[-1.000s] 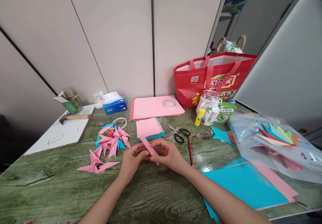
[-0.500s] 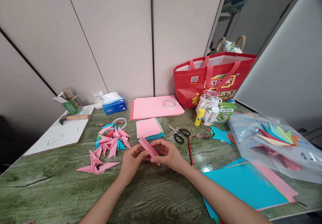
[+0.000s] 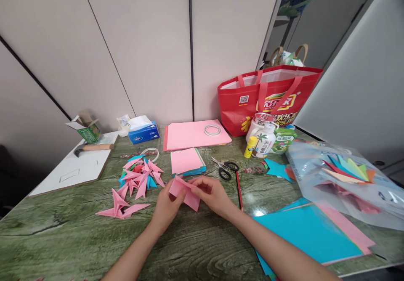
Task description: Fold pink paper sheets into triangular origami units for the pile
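Observation:
Between both hands a folded piece of pink paper is held up above the table. My left hand pinches its left side, with the thumb on the near face. My right hand grips the upper right edge between thumb and fingers. Just beyond the hands lies a stack of square paper, pink on top with blue beneath. To the left is a pile of folded paper pieces, mostly pink with some blue. A pink folded piece lies nearer, left of my left hand.
Scissors and a red pencil lie right of the hands. Blue paper sheets sit beside my right forearm. Behind stand a glue stick, a red bag and a tissue box. A hammer rests on a white board.
The pink paper has turned from a narrow, slanted strip so that its broad face now shows. Both hands have shifted only slightly and keep hold of it.

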